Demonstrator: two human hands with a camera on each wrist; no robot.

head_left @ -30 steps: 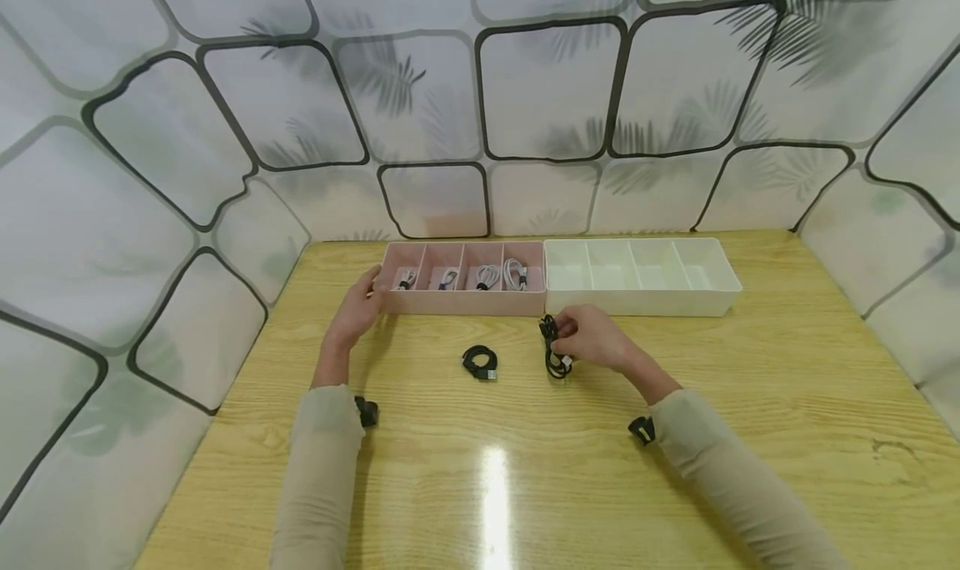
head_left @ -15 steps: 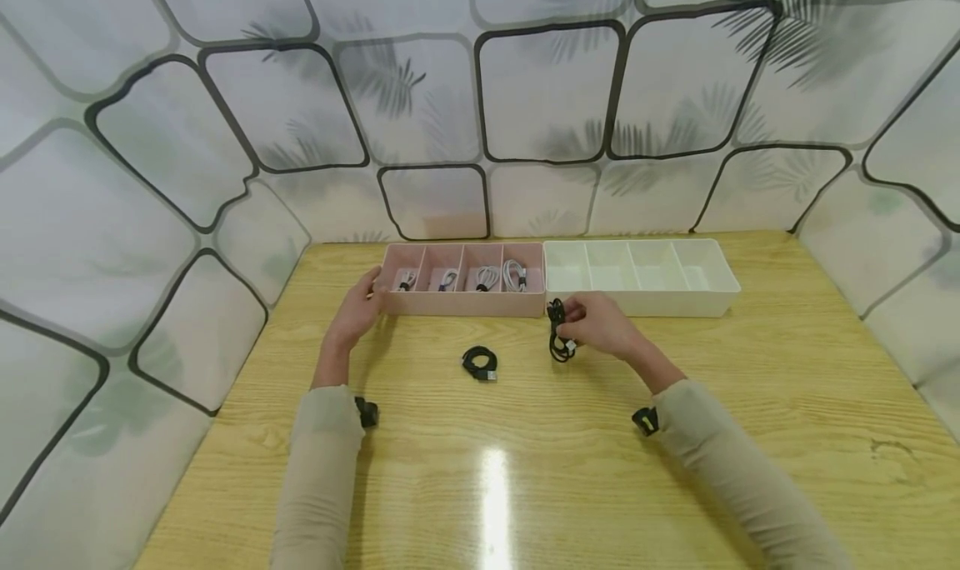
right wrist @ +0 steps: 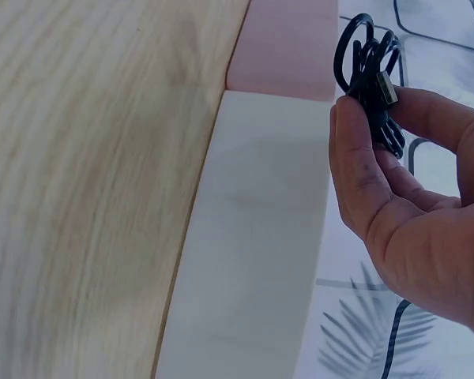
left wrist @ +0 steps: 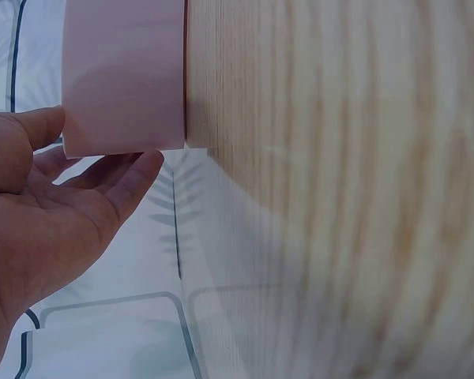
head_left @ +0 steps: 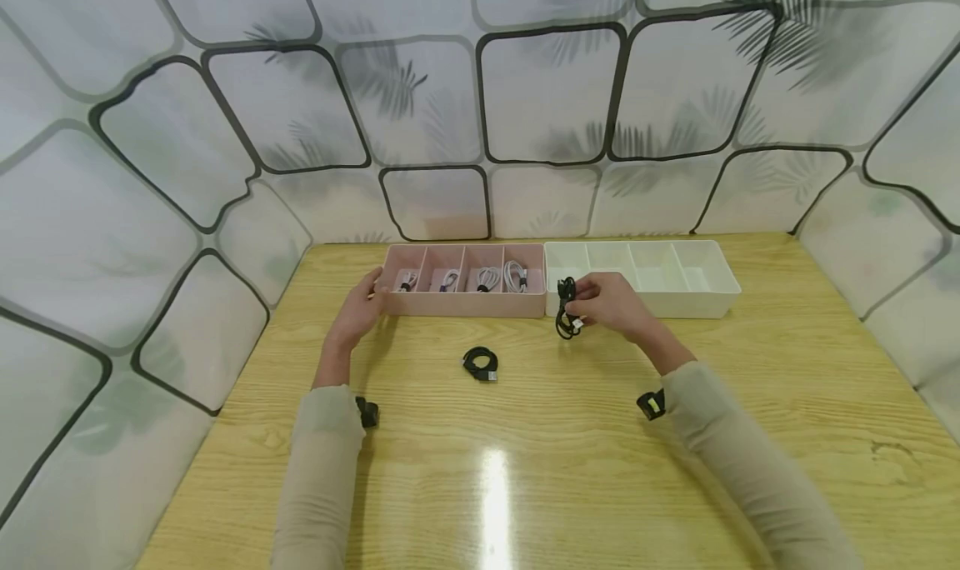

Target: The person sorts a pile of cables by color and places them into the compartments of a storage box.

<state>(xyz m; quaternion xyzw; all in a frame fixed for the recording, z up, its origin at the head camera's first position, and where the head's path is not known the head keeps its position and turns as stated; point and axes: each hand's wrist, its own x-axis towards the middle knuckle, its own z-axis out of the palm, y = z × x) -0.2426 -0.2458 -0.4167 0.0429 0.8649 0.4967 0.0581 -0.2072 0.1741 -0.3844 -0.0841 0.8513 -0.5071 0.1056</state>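
Observation:
My right hand pinches a coiled black USB cable between thumb and fingers, in front of the white divided box. In the right wrist view, the cable's metal plug shows beside the fingertips, and the loops stand above the box's front wall. At the left end of the pink divided box, my left hand rests its fingers against the end wall. The left wrist view has the thumb at the box's upper edge and the other fingers extended along that end.
Coiled white cables lie in the pink box's compartments, one in each. A second coiled black USB cable lies on the wooden table. Both boxes stand end to end near the patterned backdrop.
The right hand has lifted the black cable up and away from me, slightly rightward, from the table to the white box's front. The left hand has stayed at the pink box.

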